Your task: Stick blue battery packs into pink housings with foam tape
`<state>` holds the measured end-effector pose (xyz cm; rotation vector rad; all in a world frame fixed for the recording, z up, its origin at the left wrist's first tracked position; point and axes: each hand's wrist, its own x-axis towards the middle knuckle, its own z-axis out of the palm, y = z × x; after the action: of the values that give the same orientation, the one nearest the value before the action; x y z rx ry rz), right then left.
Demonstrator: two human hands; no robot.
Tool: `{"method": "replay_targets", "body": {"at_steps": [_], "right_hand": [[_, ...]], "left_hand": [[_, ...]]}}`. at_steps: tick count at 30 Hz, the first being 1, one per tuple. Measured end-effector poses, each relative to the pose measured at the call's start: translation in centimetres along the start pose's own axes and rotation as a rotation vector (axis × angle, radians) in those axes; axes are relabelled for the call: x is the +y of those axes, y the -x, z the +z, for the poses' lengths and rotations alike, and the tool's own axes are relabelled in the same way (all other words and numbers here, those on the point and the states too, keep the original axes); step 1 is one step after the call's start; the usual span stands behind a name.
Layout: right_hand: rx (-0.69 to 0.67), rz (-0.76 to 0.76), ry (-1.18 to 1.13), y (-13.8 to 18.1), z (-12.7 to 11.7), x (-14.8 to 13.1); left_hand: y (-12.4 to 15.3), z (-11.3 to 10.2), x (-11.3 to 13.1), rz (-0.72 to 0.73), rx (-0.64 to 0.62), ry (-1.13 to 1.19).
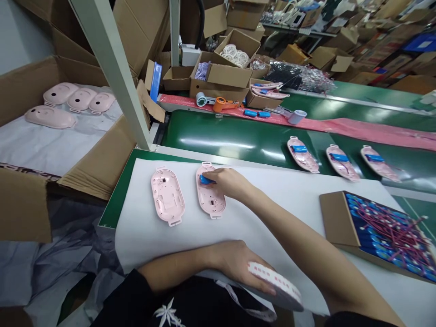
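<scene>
Two pink plastic shells lie open side up on a white sheet [272, 200]. My right hand [228, 182] reaches across and presses a blue battery [205, 180] into the upper end of the right shell [211, 193], fingers closed on it. The left shell [167, 195] holds no battery. My left hand [241, 265] rests at the near edge of the sheet, fingers curled over a white roll of tape or labels with red marks [277, 284].
A cardboard box of blue batteries with pink wires [384, 234] sits at the right. Three pink shells with batteries [339, 161] ride the green conveyor [238, 136]. A large carton at the left holds more pink shells [71, 102]. Boxes and tape dispensers stand behind the belt.
</scene>
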<state>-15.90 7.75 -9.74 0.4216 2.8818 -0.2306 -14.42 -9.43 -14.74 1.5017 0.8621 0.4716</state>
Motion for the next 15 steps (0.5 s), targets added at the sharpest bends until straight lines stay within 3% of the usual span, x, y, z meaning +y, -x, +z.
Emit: {"method": "replay_targets", "body": {"at_steps": [5,10,13,15], "right_hand": [[-0.047,0.032,0.052,-1.0,-0.1,-0.2],[-0.039,-0.004,0.079,-1.1,-1.1,-0.8],[-0.017,-0.068,0.039,-1.6,-0.4,0.8],[0.033,-0.042,-0.025,-1.9,0.5,2.1]], "left_hand": [[0.5,-0.1,0.2,-0.029,0.052,0.035],[0.2,0.1,1.1,0.070,0.099,0.063],[-1.2,0.0,-0.1,0.063,0.011,0.128],[-2.3,0.3,-1.2,-0.017,0.012,0.265]]}}
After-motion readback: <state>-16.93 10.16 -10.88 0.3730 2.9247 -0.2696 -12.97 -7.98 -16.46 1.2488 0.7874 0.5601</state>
